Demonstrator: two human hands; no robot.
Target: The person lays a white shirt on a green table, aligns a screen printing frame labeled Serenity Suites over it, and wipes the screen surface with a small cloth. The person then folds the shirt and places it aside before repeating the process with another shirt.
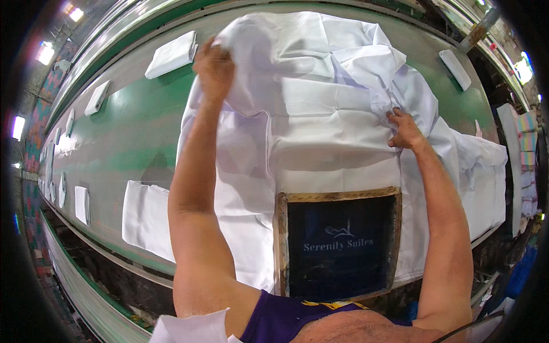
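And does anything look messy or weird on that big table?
Only the big white cloth: it's rumpled and bunched up by the right hand, so it looks messy next to the folded white pieces on the green table. That may just be from handling. I can't see a spill or tear.

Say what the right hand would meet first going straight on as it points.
Bunched white cloth, which the right hand seems to touch; exact depth is unclear.

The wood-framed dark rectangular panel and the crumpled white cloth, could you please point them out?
Wood-framed dark rectangular panel (342, 258): head view, dark face.
Crumpled white cloth (331, 128): head view, flatter middle.
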